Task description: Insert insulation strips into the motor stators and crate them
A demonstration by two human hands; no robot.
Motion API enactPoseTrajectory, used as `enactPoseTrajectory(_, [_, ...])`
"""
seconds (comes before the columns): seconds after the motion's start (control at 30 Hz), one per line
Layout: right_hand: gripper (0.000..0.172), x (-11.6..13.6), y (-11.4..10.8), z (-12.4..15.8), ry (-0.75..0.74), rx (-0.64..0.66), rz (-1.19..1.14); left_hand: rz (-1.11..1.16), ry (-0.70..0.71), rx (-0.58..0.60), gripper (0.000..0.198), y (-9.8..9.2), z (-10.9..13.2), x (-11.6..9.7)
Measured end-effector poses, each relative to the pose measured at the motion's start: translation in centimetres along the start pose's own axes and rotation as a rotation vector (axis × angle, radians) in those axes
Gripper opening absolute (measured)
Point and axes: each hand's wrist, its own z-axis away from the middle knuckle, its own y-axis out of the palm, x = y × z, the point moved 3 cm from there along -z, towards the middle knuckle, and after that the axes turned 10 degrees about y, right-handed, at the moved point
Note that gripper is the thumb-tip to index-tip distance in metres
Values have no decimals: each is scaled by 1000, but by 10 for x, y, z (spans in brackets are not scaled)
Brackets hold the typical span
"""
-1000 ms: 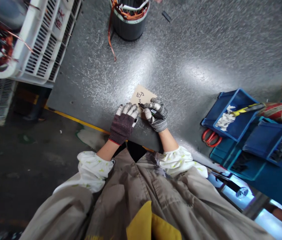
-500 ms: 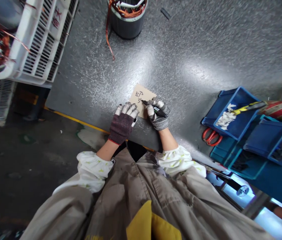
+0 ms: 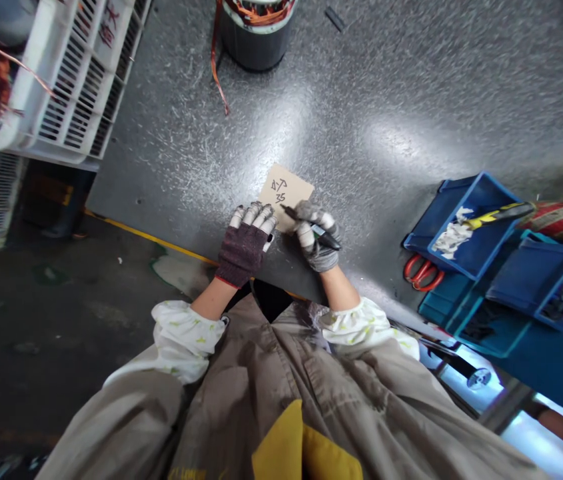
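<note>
A tan piece of card [image 3: 288,187] lies on the grey worktable, marked in black with a short line of characters and "35" below it. My right hand [image 3: 317,235], in a grey glove, is closed round a black marker pen [image 3: 328,238]. The pen's tip points at the card just under the digits; whether it touches I cannot tell. My left hand [image 3: 246,243], in a dark maroon glove with white-wrapped fingers, rests flat at the card's lower left edge, its fingers stretched out.
A motor stator [image 3: 256,40] with copper windings stands at the back, a lead trailing on the table [image 3: 176,133]. White crates [image 3: 81,87] sit at the left. Blue bins [image 3: 461,227] and red-handled scissors [image 3: 424,273] are at the right. A dark strip [image 3: 334,19] lies farther back.
My right hand has drawn slightly down and right with the marker pen, and the second digit now reads as a finished 5. My left hand stays by the card.
</note>
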Motion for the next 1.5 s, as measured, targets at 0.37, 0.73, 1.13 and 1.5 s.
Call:
enactPoseTrajectory(0.37, [34,-4,2,14,59,17,-36,18,-82,-64,50,-3,9,5])
enactPoseTrajectory(0.73, [29,1,4,14,-24,1,-18,-127,-79,7,41,-3,6,-3])
enactPoseTrajectory(1.13, [40,3,12,15,96,10,28,-123,-134,111,47,-7,-1,-4])
enactPoseTrajectory(1.5, [62,-14,7,20,182,-96,111,-300,-84,354,55,-15,-1,-25])
